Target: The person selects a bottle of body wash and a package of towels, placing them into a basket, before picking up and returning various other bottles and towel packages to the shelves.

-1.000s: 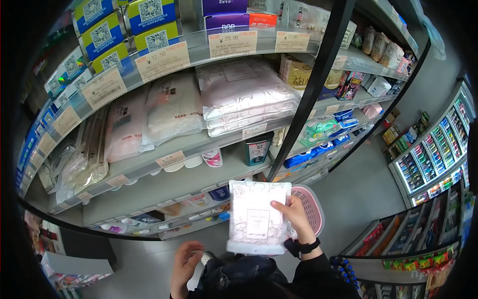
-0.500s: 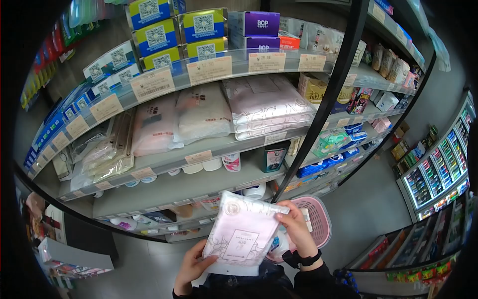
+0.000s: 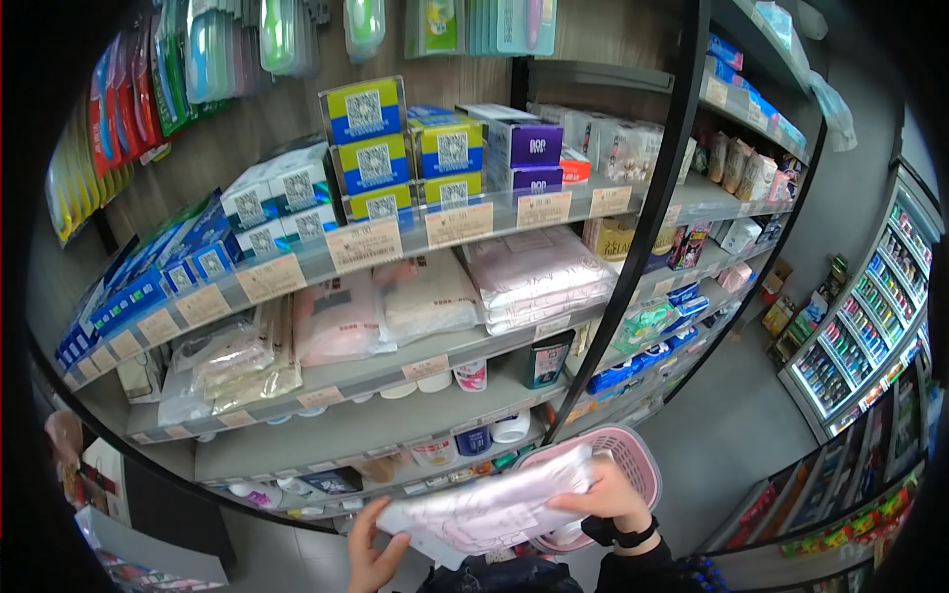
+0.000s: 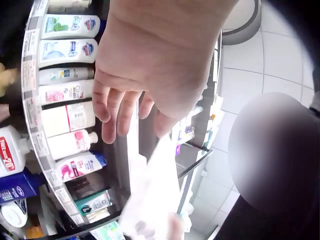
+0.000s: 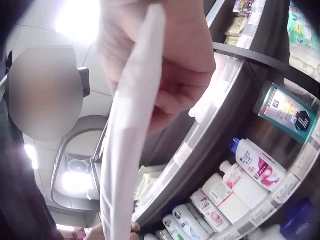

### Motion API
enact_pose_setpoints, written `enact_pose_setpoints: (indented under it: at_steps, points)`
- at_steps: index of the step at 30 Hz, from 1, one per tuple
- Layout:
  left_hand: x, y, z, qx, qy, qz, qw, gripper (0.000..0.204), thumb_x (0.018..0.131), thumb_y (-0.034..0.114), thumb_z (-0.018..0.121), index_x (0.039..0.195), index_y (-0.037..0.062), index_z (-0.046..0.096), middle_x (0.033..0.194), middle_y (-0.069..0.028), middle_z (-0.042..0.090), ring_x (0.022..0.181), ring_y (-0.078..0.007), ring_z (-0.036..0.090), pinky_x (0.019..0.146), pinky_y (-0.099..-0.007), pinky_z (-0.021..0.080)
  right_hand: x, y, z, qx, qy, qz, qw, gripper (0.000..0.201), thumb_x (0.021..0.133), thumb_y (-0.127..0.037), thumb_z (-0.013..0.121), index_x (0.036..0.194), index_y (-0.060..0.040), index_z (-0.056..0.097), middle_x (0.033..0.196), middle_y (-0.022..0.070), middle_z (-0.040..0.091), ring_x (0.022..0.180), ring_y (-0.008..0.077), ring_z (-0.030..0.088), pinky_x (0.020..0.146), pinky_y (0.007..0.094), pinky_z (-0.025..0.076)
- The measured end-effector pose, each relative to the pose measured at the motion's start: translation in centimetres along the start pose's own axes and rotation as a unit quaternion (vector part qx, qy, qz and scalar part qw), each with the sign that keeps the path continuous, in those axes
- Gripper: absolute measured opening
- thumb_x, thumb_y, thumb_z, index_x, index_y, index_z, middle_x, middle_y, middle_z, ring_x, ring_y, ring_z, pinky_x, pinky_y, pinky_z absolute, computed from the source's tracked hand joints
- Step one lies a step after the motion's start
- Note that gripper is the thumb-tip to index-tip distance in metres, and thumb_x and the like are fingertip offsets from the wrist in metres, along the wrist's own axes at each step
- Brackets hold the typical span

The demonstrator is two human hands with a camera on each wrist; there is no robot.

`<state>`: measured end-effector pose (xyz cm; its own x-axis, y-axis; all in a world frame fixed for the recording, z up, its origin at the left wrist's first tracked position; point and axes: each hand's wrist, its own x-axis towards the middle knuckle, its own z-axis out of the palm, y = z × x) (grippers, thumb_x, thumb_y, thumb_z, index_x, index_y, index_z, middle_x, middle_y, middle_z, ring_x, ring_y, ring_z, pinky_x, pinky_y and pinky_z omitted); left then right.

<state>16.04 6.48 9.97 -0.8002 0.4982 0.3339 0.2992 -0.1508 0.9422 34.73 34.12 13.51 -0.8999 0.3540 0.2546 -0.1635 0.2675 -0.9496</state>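
Between my hands is a flat, white-and-pink plastic packet [image 3: 494, 506] with a line-drawn pattern, tilted and slightly blurred. My right hand [image 3: 611, 494] grips its right end, thumb on the upper face. At the left corner my left hand [image 3: 374, 553] has its thumb and fingers on either side of the packet. The right wrist view shows the packet [image 5: 131, 125] nearly edge-on beside the right hand [image 5: 175, 75]. In the left wrist view the packet [image 4: 155, 195] is overexposed below the left hand's thumb. A pink basket [image 3: 647, 465] stands beyond the right hand, partly hidden by the packet.
Similar packets [image 3: 544, 272] lie stacked on the shelf ahead, beside bagged items [image 3: 336, 321]. Above sit toothpaste-like boxes [image 3: 371, 158]; bottles [image 3: 472, 376] stand below. A black shelf post [image 3: 633, 267] rises at right. Drink coolers [image 3: 860, 306] and a snack rack [image 3: 791, 494] are farther right.
My left hand has come up to the packet's left side. The packet has turned from upright and facing me to a flatter tilt. The head view has shifted up and left along the shelves.
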Motion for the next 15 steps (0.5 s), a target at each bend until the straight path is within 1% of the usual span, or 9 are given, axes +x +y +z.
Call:
enact_pose_setpoints:
  at_steps: [1,2,4,5,7,8,9,11,15]
  points:
    - [0.7,1.6,-0.6,-0.037,-0.042,-0.012,0.998,0.04,0.082,-0.001,0.063,0.12,-0.0014,0.053,0.098,-0.0084,0.065,0.087,-0.0185,0.064,0.079,-0.03,0.048,0.1,-1.3,-0.2,0.08,0.069,0.067,0.992,0.028,0.076,-0.009,0.078,0.099,0.0026,0.067,0.097,0.0041,0.069,0.087,0.0114,0.062,0.079,0.028,0.051]
    - [1.1,1.3,-1.3,-0.04,-0.046,-0.005,0.998,0.04,0.082,-0.001,0.063,0.12,-0.0014,0.053,0.098,-0.0084,0.065,0.087,-0.0185,0.064,0.079,-0.03,0.048,0.3,-0.6,-0.6,0.111,0.137,0.074,0.982,0.034,0.077,-0.006,0.076,0.107,0.0032,0.063,0.102,0.0065,0.067,0.09,0.0129,0.063,0.082,0.0274,0.05]
    - [0.9,0.1,-3.6,0.044,-0.087,-0.028,0.995,0.03,0.083,0.0,0.063,0.112,-0.0016,0.058,0.095,-0.0083,0.065,0.084,-0.0156,0.063,0.075,-0.027,0.047,2.2,-1.4,-0.8,0.225,0.247,0.013,0.942,0.04,0.082,-0.007,0.069,0.118,0.0046,0.056,0.106,0.01,0.066,0.092,0.0159,0.064,0.082,0.0294,0.052]
    - [0.8,-0.1,-4.2,0.074,-0.1,-0.03,0.992,0.019,0.084,0.0,0.061,0.104,-0.0021,0.06,0.092,-0.0077,0.064,0.082,-0.0156,0.063,0.076,-0.0267,0.047,3.2,-2.1,-0.9,0.222,0.25,0.007,0.942,0.04,0.082,-0.007,0.069,0.118,0.0046,0.056,0.106,0.01,0.066,0.092,0.0159,0.064,0.082,0.0294,0.052]
    - [0.2,-0.2,-5.7,0.069,-0.117,-0.06,0.989,0.021,0.088,0.002,0.061,0.108,-0.0009,0.06,0.096,-0.0069,0.066,0.085,-0.0133,0.062,0.076,-0.0248,0.047,5.2,-3.7,-1.3,0.271,0.318,-0.009,0.908,0.042,0.089,-0.01,0.058,0.126,0.0062,0.047,0.115,0.0136,0.062,0.098,0.02,0.064,0.086,0.0321,0.051]
    - [0.0,-0.3,-6.2,0.068,-0.132,-0.097,0.984,0.022,0.091,0.003,0.06,0.112,0.0002,0.06,0.1,-0.0062,0.067,0.088,-0.0109,0.061,0.077,-0.0229,0.047,6.2,-4.3,-1.3,0.269,0.321,-0.014,0.908,0.042,0.089,-0.01,0.058,0.126,0.0062,0.047,0.115,0.0136,0.062,0.098,0.02,0.064,0.086,0.0321,0.051]
    - [0.0,-0.4,-6.4,0.077,-0.127,-0.075,0.986,0.02,0.091,0.005,0.061,0.11,-0.0002,0.063,0.097,-0.0057,0.068,0.084,-0.009,0.061,0.071,-0.0212,0.047,7.3,-4.8,-1.3,0.291,0.335,-0.018,0.896,0.041,0.091,-0.011,0.055,0.126,0.0064,0.047,0.117,0.0147,0.06,0.101,0.0212,0.063,0.088,0.0328,0.051]
    - [-0.1,-0.5,-6.9,0.065,-0.121,-0.08,0.987,0.019,0.091,0.005,0.061,0.109,-0.0002,0.063,0.098,-0.0058,0.068,0.084,-0.0092,0.061,0.072,-0.0213,0.047,9.3,-5.8,-1.4,0.322,0.35,-0.018,0.88,0.039,0.095,-0.014,0.049,0.127,0.0063,0.045,0.122,0.0164,0.057,0.108,0.0228,0.059,0.093,0.0334,0.047]
    - [-0.2,-0.6,-8.1,0.045,-0.095,-0.093,0.99,0.019,0.091,0.004,0.06,0.109,-0.001,0.063,0.098,-0.007,0.068,0.085,-0.0109,0.061,0.074,-0.0226,0.048,13.0,-5.8,-1.3,0.392,0.276,-0.095,0.873,0.037,0.095,-0.01,0.052,0.128,0.0018,0.041,0.125,0.0138,0.053,0.115,0.0226,0.056,0.1,0.0362,0.045]
